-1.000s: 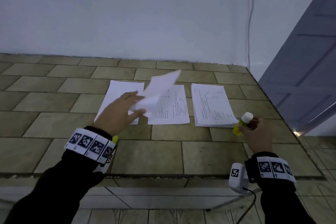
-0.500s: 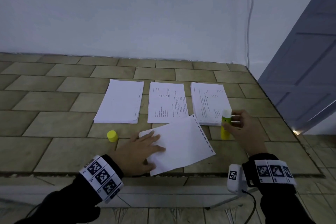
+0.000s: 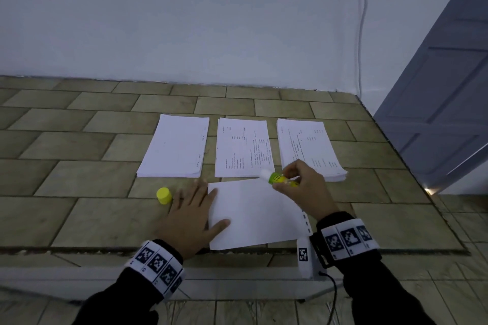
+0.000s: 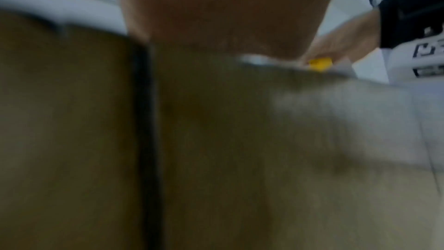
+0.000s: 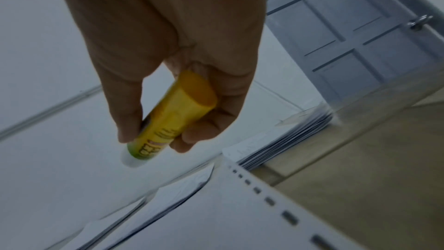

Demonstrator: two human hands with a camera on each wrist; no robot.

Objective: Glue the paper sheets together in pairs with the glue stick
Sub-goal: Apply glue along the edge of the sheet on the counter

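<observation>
A blank white sheet (image 3: 257,212) with punched holes along its right edge lies near the table's front edge. My left hand (image 3: 194,215) lies flat, fingers spread, pressing the sheet's left edge. My right hand (image 3: 298,187) grips an uncapped yellow-green glue stick (image 3: 277,178), its white tip pointing left over the sheet's far edge. In the right wrist view the glue stick (image 5: 168,121) sits between thumb and fingers above the sheet (image 5: 216,216). Behind lie three piles: a blank pile (image 3: 175,146), a printed pile (image 3: 241,148) and a thicker printed stack (image 3: 309,148).
The yellow cap (image 3: 163,195) stands on the tiled tabletop (image 3: 79,179) left of my left hand. A white wall runs behind, a cable hangs at the right, and a grey door (image 3: 443,103) stands beyond the table's right edge. The left wrist view is blurred.
My left hand brought a sheet from the piles down to the front of the table and straightened it. My right hand swung the glue stick left, over the sheet's far edge.
</observation>
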